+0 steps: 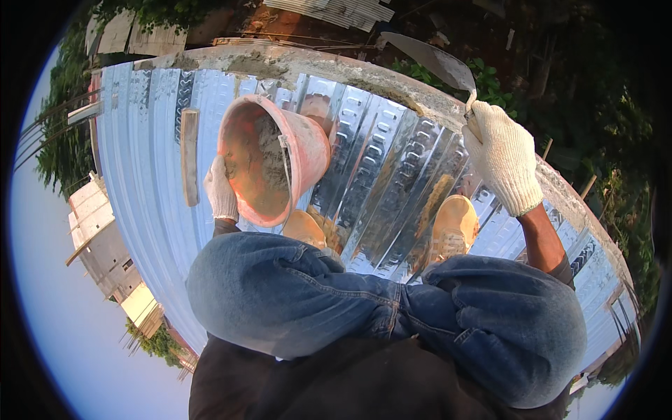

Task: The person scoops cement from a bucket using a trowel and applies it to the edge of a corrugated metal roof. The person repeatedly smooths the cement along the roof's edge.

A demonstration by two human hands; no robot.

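My left hand (221,190), in a white knit glove, grips the near left rim of a worn pink bucket (308,150). The bucket is tilted with its mouth toward me, and grey wet mortar (269,147) clings to its inner side. A thin wire handle hangs across the mouth. My right hand (505,157), gloved the same way, is closed around the handle of a trowel (435,63). Its pointed metal blade reaches up and left, above the far concrete edge (392,87). No mortar load can be made out on the blade.
Ribbed metal decking (378,168) lies under my tan shoes (453,224). A short wooden strip (189,157) rests on it left of the bucket. Beyond the concrete edge the ground drops away to plants and corrugated sheets (336,10). Bars (56,129) jut out at far left.
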